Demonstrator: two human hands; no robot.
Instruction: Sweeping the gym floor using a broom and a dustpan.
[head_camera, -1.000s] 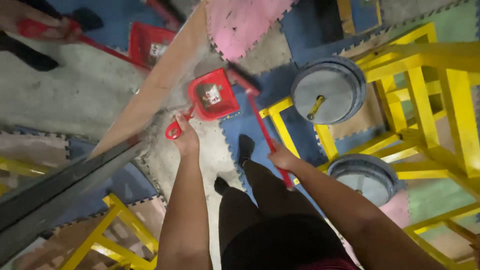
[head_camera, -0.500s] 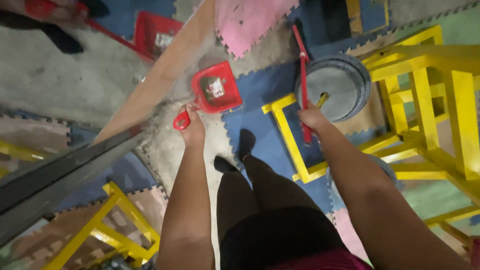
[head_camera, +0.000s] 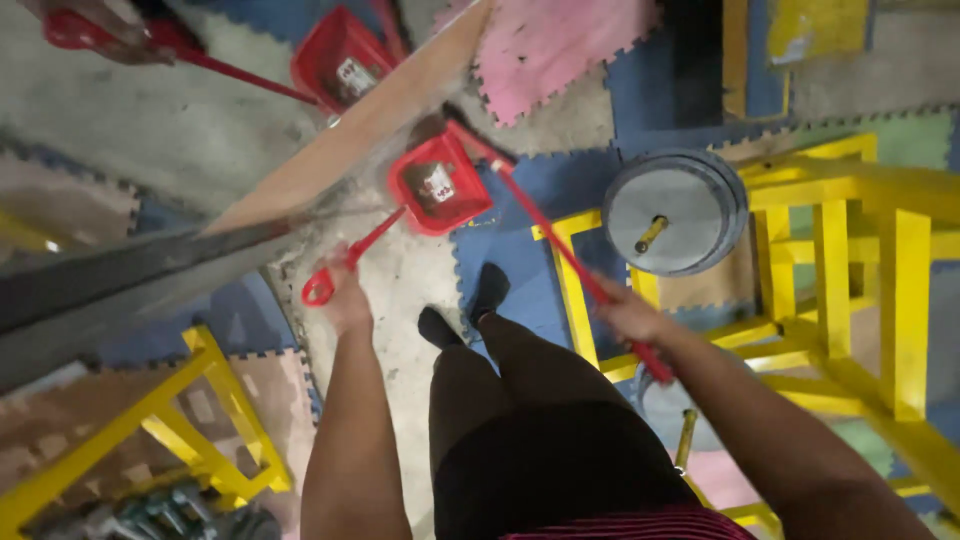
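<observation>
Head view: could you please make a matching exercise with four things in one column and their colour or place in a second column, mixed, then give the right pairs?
Things:
1. dustpan
2. round weight plate
3. broom handle
4. foam mat at top

Descriptions:
a. pink
b. grey, on a yellow peg
c. held in the right hand
d. its handle held in the left hand

Pairs: 1-d, 2-b, 3-c, 4-a

Gym: weight plates, foam mats
</observation>
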